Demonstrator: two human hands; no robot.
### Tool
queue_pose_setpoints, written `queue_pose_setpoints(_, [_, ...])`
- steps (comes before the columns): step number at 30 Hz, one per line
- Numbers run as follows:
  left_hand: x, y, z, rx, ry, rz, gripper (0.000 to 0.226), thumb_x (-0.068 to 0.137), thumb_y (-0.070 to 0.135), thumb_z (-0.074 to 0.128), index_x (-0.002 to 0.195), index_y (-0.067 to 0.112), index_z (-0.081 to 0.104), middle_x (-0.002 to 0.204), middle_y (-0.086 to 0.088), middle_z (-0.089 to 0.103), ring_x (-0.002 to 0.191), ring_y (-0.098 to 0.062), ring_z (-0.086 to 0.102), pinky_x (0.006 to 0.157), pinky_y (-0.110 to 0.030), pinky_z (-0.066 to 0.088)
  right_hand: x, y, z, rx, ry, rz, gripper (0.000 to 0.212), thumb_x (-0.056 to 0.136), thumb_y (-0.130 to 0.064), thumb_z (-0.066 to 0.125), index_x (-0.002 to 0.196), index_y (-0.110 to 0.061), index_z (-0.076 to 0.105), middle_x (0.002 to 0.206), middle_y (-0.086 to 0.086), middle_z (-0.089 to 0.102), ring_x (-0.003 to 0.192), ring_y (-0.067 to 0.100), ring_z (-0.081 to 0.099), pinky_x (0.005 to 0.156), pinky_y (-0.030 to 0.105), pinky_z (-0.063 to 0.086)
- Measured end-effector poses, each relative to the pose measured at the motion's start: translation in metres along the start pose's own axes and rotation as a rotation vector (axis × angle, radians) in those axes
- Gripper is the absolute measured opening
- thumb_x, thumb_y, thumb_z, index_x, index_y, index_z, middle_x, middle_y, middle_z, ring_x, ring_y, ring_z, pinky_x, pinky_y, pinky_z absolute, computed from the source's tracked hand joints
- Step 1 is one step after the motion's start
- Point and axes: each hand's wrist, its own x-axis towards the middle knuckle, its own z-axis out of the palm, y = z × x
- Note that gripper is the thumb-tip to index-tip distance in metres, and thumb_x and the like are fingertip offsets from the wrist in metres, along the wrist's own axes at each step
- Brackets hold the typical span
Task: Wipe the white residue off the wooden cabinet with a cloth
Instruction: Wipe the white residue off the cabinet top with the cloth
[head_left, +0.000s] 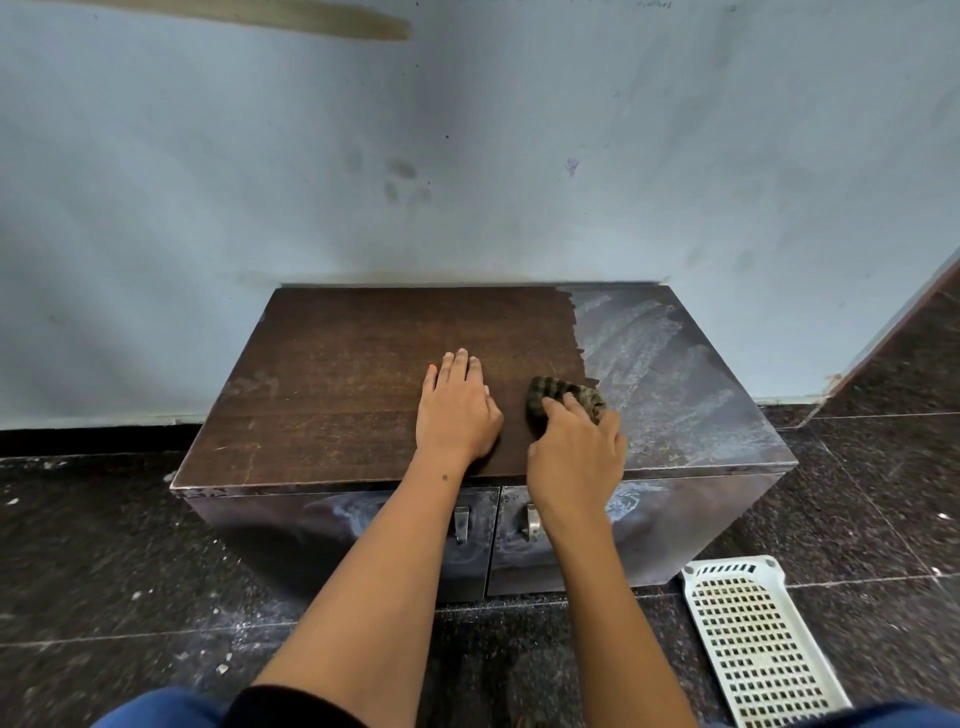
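Our left hand (457, 410) lies flat on the wooden cabinet (332, 384); our right hand (576, 457) grips the cloth (558, 392), white residue (660, 374) at its 2 o'clock. Basket (753, 639) on dark floor (104, 561), pale wall (467, 156) behind.

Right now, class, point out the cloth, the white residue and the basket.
cloth (550, 392): head view, striped bunched top.
white residue (654, 374): head view, smeared patch on cabinet top.
basket (753, 634): head view, perforated base.
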Motion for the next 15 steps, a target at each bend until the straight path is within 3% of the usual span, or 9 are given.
queue_pose_setpoints(3, [0.000,0.000,0.000,-0.005,0.001,-0.006,0.052,0.097,0.023,0.028,0.147,0.006,0.024,0.156,-0.010,0.021,0.144,-0.022,0.014,0.119,-0.039,0.010,0.003,-0.005,-0.001,-0.020,0.003,0.045,0.036,0.097,-0.021,0.044,0.132,-0.026,0.050,0.146,-0.004,0.042,0.132,0.029,0.025,0.103,0.036,0.028])
queue_pose_setpoints(10, [0.002,0.000,-0.002,-0.009,-0.021,-0.004,0.052,0.098,0.023,0.029,0.146,0.006,0.025,0.156,-0.011,0.020,0.145,-0.023,0.013,0.119,-0.038,0.009,-0.020,-0.003,0.001,-0.022,-0.027,-0.161,0.047,0.094,-0.014,0.037,0.138,-0.028,0.043,0.149,-0.007,0.037,0.126,0.027,0.030,0.101,0.035,0.030])
queue_pose_setpoints(15, [-0.002,0.001,-0.009,-0.057,0.020,-0.009,0.049,0.098,0.025,0.034,0.142,0.005,0.035,0.153,-0.011,0.026,0.144,-0.023,0.017,0.118,-0.038,0.010,-0.015,0.021,-0.011,0.002,-0.031,-0.033,0.044,0.093,-0.016,0.045,0.135,-0.027,0.048,0.147,-0.007,0.040,0.129,0.028,0.028,0.104,0.037,0.030])
